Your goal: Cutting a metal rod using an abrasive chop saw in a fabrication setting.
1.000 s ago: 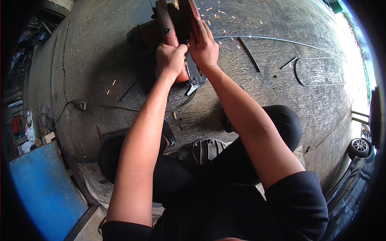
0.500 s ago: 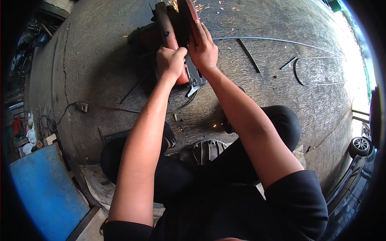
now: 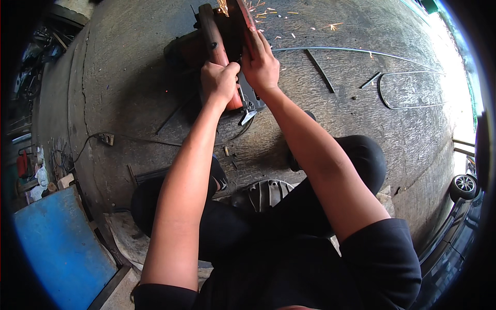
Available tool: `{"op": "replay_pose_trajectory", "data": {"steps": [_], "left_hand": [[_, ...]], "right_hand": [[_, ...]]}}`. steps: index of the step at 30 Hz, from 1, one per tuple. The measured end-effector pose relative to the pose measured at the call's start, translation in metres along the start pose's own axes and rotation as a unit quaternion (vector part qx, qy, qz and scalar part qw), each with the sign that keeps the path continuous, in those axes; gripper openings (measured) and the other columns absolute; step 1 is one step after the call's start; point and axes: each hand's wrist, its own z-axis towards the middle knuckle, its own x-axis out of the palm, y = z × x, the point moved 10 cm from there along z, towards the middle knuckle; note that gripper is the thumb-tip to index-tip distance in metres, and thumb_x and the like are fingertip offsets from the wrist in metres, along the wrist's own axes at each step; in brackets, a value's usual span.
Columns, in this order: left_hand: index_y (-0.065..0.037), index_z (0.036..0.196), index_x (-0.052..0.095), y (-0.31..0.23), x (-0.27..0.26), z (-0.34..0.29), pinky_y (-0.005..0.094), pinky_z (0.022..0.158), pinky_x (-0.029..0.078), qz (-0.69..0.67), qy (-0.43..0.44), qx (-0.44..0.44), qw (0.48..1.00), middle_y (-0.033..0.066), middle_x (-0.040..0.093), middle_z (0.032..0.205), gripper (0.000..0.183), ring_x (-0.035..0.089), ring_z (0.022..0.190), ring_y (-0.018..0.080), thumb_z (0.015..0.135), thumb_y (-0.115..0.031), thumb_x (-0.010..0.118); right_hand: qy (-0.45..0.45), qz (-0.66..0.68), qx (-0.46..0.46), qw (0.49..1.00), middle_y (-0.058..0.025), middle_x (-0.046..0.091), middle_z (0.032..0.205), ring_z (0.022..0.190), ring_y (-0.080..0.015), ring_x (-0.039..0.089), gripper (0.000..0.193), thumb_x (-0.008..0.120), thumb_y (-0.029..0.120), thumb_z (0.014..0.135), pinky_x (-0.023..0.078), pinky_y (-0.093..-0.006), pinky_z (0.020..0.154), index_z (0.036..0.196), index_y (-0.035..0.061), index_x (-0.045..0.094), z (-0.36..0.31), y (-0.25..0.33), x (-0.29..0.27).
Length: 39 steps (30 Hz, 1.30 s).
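Note:
A dark cut-off saw with a red handle (image 3: 217, 51) stands on the floor in front of me. My left hand (image 3: 219, 83) is closed around the lower part of that handle, thumb on top. Beside it, my right hand (image 3: 262, 68) grips a flat red piece (image 3: 247, 15) at the saw's right side, fingers pressed along it. Whether this is the saw's guard or a separate workpiece I cannot tell. Orange sparks (image 3: 222, 6) spray at the top edge, where the cutting spot is hidden. A small metal clamp part (image 3: 248, 118) sticks out from the saw's near end.
A long thin rod (image 3: 356, 50) and a short dark bar (image 3: 320, 71) lie right of the saw. A bent rod (image 3: 381, 93) is farther right. The power cord (image 3: 139, 138) runs left. A ribbed metal casting (image 3: 266, 194) sits between my legs; a blue panel (image 3: 62, 243) is at left.
Both hands keep almost the same place and grip. Sparks still fly, their pattern shifted, with one burst farther right; the glow on the floor near my right foot has gone.

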Motion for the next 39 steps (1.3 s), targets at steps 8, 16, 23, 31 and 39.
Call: {"op": "replay_pose_trajectory", "data": {"steps": [8, 16, 23, 31, 39], "left_hand": [[0.005, 0.050, 0.054, -0.0002, -0.0017, 0.0009, 0.0299, 0.042, 0.050, -0.019, -0.020, 0.011, 1.000, 0.0078, 0.055, 0.046, 0.027, 0.058, 0.041, 0.0163, 0.069, -0.014, 0.059], [0.005, 0.052, 0.055, 0.0013, -0.0006, -0.0013, 0.0298, 0.042, 0.049, -0.018, -0.012, -0.004, 1.000, 0.0085, 0.056, 0.048, 0.026, 0.059, 0.042, 0.0169, 0.069, -0.013, 0.059], [0.004, 0.060, 0.057, 0.0006, 0.0018, -0.0014, 0.0275, 0.042, 0.049, -0.001, -0.002, -0.003, 1.000, 0.0073, 0.055, 0.053, 0.021, 0.057, 0.043, 0.0150, 0.072, -0.013, 0.058], [0.004, 0.060, 0.058, 0.0020, -0.0006, -0.0013, 0.0276, 0.042, 0.049, 0.019, -0.005, -0.006, 1.000, 0.0076, 0.056, 0.053, 0.021, 0.058, 0.043, 0.0151, 0.072, -0.014, 0.058], [0.004, 0.056, 0.056, 0.0021, -0.0006, -0.0011, 0.0289, 0.043, 0.050, 0.000, -0.010, -0.003, 1.000, 0.0077, 0.056, 0.050, 0.023, 0.059, 0.043, 0.0158, 0.071, -0.014, 0.059]], "right_hand": [[0.010, -0.001, 0.015, 1.000, -0.0123, 0.057, 0.125, 0.100, -0.0324, 0.063, 0.049, 0.060, 0.017, 0.083, 0.055, -0.0396, 0.073, 0.131, 0.0136, 0.050, -0.0004, -0.0018, 0.0011], [0.006, -0.001, 0.012, 1.000, -0.0123, 0.057, 0.124, 0.099, -0.0326, 0.063, 0.049, 0.061, 0.016, 0.083, 0.055, -0.0394, 0.073, 0.131, 0.0143, 0.050, -0.0013, -0.0027, 0.0011], [-0.005, 0.002, -0.001, 1.000, -0.0121, 0.057, 0.123, 0.097, -0.0323, 0.063, 0.048, 0.061, 0.016, 0.083, 0.055, -0.0388, 0.073, 0.130, 0.0140, 0.051, -0.0022, -0.0032, -0.0005], [-0.005, 0.002, -0.008, 1.000, -0.0128, 0.057, 0.124, 0.097, -0.0328, 0.063, 0.049, 0.061, 0.016, 0.083, 0.055, -0.0385, 0.073, 0.130, 0.0129, 0.050, -0.0023, 0.0000, 0.0006], [0.002, -0.004, -0.001, 1.000, -0.0127, 0.057, 0.124, 0.096, -0.0329, 0.064, 0.049, 0.060, 0.017, 0.083, 0.055, -0.0393, 0.071, 0.131, 0.0129, 0.049, -0.0032, -0.0024, 0.0022]]}}
